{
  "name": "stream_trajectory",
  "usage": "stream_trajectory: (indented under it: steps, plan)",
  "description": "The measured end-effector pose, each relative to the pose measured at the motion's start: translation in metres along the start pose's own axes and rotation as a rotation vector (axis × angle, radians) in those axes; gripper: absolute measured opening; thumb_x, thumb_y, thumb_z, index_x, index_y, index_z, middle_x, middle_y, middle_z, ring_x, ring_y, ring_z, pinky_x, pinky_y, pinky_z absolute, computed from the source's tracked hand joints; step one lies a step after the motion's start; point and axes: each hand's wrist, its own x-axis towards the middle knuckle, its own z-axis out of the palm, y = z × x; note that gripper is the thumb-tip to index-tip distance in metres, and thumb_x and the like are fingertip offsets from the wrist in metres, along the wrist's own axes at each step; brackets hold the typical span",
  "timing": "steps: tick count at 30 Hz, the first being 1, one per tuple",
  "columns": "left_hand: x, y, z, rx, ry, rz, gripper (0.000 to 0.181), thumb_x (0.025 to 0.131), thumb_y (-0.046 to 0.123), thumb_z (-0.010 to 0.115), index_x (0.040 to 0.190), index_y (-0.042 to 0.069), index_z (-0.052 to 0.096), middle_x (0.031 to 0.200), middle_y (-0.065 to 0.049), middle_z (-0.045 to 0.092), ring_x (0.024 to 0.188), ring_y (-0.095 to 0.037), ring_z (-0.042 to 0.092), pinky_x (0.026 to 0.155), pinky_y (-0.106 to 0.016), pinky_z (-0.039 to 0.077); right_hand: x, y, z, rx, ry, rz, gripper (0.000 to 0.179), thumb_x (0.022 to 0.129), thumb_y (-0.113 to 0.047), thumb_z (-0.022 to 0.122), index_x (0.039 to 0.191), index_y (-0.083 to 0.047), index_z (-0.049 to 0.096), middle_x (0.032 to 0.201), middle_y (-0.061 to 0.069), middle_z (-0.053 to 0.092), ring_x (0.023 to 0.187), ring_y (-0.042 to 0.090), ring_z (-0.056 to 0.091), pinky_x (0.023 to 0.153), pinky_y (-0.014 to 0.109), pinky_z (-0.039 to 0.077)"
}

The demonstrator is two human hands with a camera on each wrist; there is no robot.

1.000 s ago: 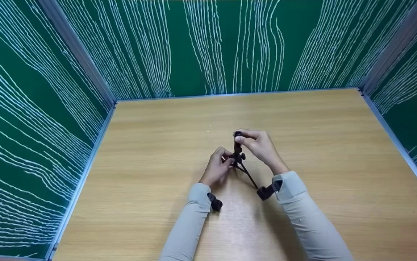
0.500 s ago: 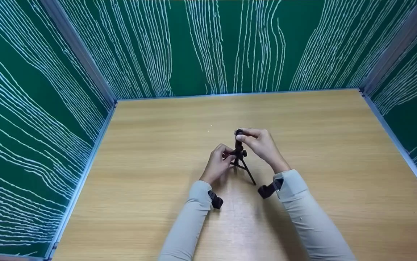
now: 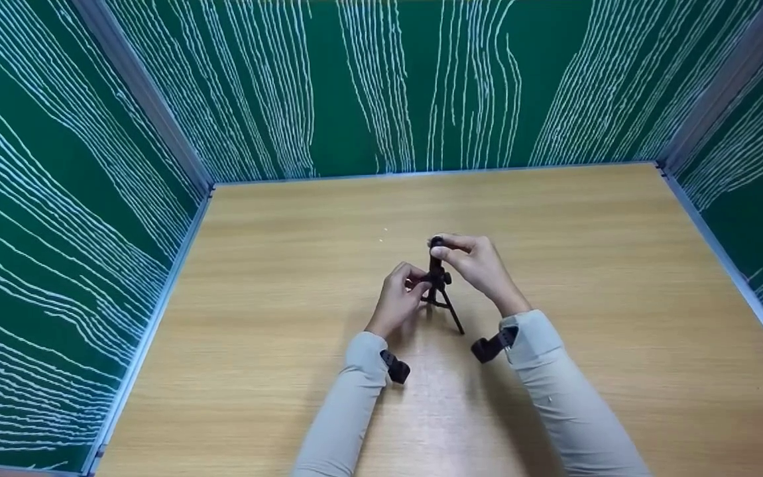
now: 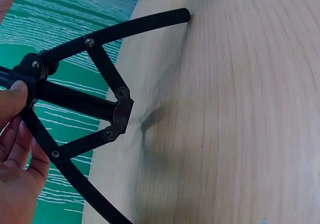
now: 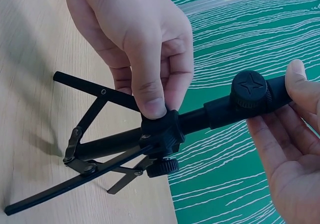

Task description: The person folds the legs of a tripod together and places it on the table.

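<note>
A small black tripod [image 3: 435,275] stands between my two hands, its legs spread over the table. My left hand [image 3: 398,298] pinches its collar, where the legs join; in the right wrist view the left thumb [image 5: 152,101] presses on top of that collar. Higher up, my right hand [image 3: 477,265] grips the upper end of the column with thumb and fingers. A large round knob [image 5: 249,88] sits just below the right fingers, and a smaller ridged knob [image 5: 162,167] is on the collar. Braces link the legs [image 4: 140,26] to the centre tube [image 4: 75,101].
The wooden table [image 3: 255,265] has a green wall [image 3: 368,86] with white wavy lines behind it and similar walls at both sides. Two tiny white specks lie beyond the hands. Each wrist wears a black camera [image 3: 487,348].
The tripod has shifted slightly away from me and its near leg's foot has drawn away from the right wrist camera. Both hands keep their hold with little movement.
</note>
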Motion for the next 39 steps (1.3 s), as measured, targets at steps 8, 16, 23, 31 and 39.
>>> stream_trajectory:
  steps: [8, 16, 23, 31, 39]
  plan:
    - [-0.001, 0.001, 0.001, -0.023, 0.022, 0.006, 0.009, 0.085, 0.000, 0.067, 0.092, -0.001, 0.063, 0.091, -0.012, 0.062, 0.082, -0.014, 0.058, 0.074, -0.022, 0.051, 0.000, -0.001, 0.000, -0.007, 0.002, -0.005, 0.031, 0.089, -0.015, 0.068, 0.116, 0.000, 0.068, 0.117, 0.017, 0.068, 0.113, 0.027, 0.062, 0.100, 0.040, 0.048]
    - [0.001, 0.003, 0.002, -0.024, 0.036, 0.008, 0.010, 0.086, 0.001, 0.067, 0.094, -0.001, 0.063, 0.093, -0.011, 0.062, 0.084, -0.013, 0.058, 0.077, -0.023, 0.052, 0.000, -0.001, -0.001, -0.021, 0.000, 0.018, 0.034, 0.089, -0.018, 0.068, 0.118, 0.000, 0.066, 0.120, 0.017, 0.067, 0.114, 0.027, 0.061, 0.100, 0.041, 0.047]
    - [0.001, 0.006, 0.002, -0.023, 0.052, 0.007, 0.009, 0.085, 0.000, 0.067, 0.093, -0.002, 0.063, 0.093, -0.012, 0.062, 0.084, -0.013, 0.059, 0.077, -0.023, 0.053, 0.001, -0.002, -0.002, -0.014, -0.008, 0.006, 0.032, 0.089, -0.017, 0.068, 0.117, -0.001, 0.068, 0.118, 0.016, 0.068, 0.112, 0.026, 0.062, 0.099, 0.040, 0.048]
    - [0.001, 0.008, 0.003, -0.048, 0.064, -0.015, 0.009, 0.086, 0.003, 0.068, 0.093, -0.001, 0.063, 0.094, -0.011, 0.062, 0.086, -0.015, 0.059, 0.079, -0.026, 0.053, 0.001, -0.001, -0.004, -0.018, -0.008, 0.011, 0.034, 0.089, -0.018, 0.068, 0.118, 0.000, 0.067, 0.118, 0.017, 0.067, 0.114, 0.027, 0.061, 0.101, 0.041, 0.046]
    - [0.002, 0.011, 0.005, -0.040, 0.071, -0.026, 0.011, 0.085, -0.002, 0.066, 0.094, -0.007, 0.062, 0.096, -0.019, 0.062, 0.089, -0.029, 0.061, 0.081, -0.031, 0.054, 0.002, 0.000, -0.004, -0.012, -0.008, 0.013, 0.035, 0.090, -0.019, 0.069, 0.118, 0.001, 0.066, 0.119, 0.019, 0.066, 0.114, 0.029, 0.061, 0.101, 0.041, 0.047]
